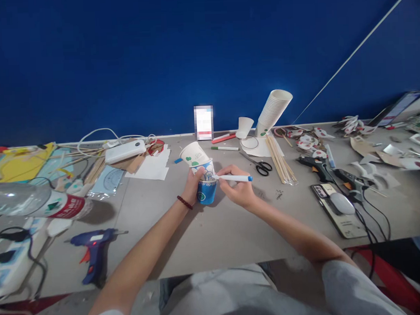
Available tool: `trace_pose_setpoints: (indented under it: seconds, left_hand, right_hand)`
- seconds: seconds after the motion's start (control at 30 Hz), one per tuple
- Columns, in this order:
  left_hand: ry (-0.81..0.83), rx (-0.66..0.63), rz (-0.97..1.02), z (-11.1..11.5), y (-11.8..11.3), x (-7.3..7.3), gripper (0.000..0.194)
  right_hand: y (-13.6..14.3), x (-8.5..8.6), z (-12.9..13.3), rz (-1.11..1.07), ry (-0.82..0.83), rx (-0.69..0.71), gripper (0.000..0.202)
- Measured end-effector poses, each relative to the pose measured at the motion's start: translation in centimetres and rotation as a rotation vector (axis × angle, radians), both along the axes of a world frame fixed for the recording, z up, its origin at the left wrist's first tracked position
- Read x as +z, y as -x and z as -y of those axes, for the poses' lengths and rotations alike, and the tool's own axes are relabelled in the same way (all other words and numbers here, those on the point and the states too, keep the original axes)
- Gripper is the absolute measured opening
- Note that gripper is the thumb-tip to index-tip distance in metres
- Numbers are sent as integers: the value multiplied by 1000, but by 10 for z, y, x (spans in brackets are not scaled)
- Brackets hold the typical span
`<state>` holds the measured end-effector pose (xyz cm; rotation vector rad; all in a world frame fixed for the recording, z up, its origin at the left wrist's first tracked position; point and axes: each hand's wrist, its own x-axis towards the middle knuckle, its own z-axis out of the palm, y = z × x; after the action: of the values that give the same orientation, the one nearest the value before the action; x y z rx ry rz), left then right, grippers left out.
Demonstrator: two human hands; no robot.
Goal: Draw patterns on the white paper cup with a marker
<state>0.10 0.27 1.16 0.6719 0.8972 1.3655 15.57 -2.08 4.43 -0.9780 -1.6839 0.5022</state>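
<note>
My left hand (191,188) is wrapped round a blue-and-white patterned paper cup (207,194). A white paper cup with green leaf prints (195,153) leans at a tilt against its top; whether it sits inside is hidden. In my right hand (239,187) is a white marker with a blue end (235,178), held like a pen, its tip at the patterned cup's side. A small blue cap (178,161) lies left of the cups. Right of my right hand are black-handled scissors (262,167).
A tall stack of paper cups (274,111) leans at the back, beside a single cup (244,127) and a lit phone (204,123). Wooden sticks (281,159) lie to the right. Glue guns (95,253) rest on both sides. A plastic bottle (35,200) lies at left.
</note>
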Motion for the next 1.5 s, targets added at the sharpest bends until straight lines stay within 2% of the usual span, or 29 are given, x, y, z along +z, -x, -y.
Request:
trace_pose_setpoints:
  seconds: [0.33,0.53,0.7,0.83,1.07,1.17,1.3,1.5]
  left_hand:
    - [-3,16,-14,-1,0,0,56]
    - [11,-1,16,0,0,3,59]
    - [36,-21,37,-2,1,-3,58]
    - [116,-41,117,-5,2,-8,50]
    - [129,-71,262,-7,2,-4,44]
    - [142,-98,234,-6,1,-4,48]
    - [127,-66,158,-6,2,-6,44]
    - [110,-116,89,-4,3,-5,54]
  right_hand:
    - [1,-2,1,25,-25,39,8]
    - [1,-1,1,25,5,59,7]
    - [1,-1,0,-53,74,39,6]
    - [-1,-2,-2,-134,106,-2,4]
    - [-3,-4,-3,-191,77,-14,4]
    - [-3,-5,-3,-189,68,-10,4]
    - [-2,-3,-2,-148,43,-13,4]
    - [-1,-2,0,-9,-20,-20,5]
